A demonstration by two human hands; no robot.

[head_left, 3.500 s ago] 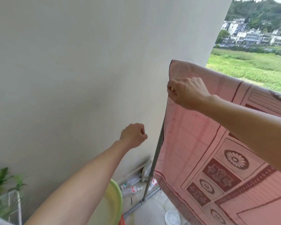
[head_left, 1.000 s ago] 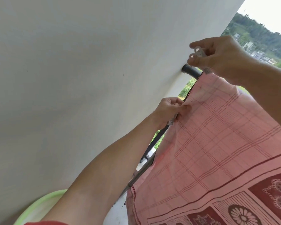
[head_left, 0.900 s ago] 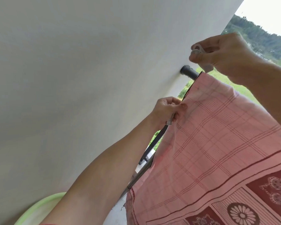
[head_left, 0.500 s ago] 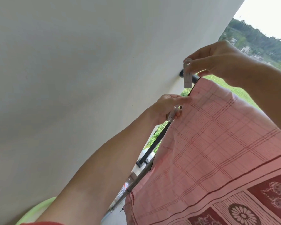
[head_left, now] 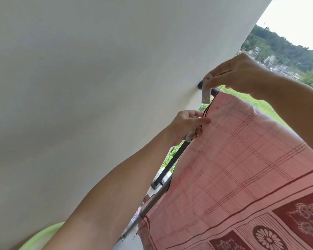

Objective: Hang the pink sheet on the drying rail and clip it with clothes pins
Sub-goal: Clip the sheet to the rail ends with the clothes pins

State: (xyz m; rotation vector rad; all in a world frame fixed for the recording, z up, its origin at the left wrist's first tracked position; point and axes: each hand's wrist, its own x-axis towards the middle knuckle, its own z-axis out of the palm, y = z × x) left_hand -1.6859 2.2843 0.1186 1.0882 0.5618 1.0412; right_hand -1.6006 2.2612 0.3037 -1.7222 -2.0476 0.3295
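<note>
The pink sheet, checked with dark red patterned borders, hangs over the black drying rail, whose end meets the wall. My right hand pinches a white clothes pin that points down, just left of the sheet's top corner and over the rail end. Below it, my left hand grips the sheet's left edge and keeps another white clothes pin tucked under its fingers.
A plain white wall fills the left side, close to the rail. A grey rack pole slants down beside the sheet. A green basin rim shows at the bottom left. Fields and houses lie beyond on the right.
My right hand has turned the clothes pin from flat in the fingers to pointing downward and lowered it toward the sheet's top corner. My left hand stays on the sheet edge.
</note>
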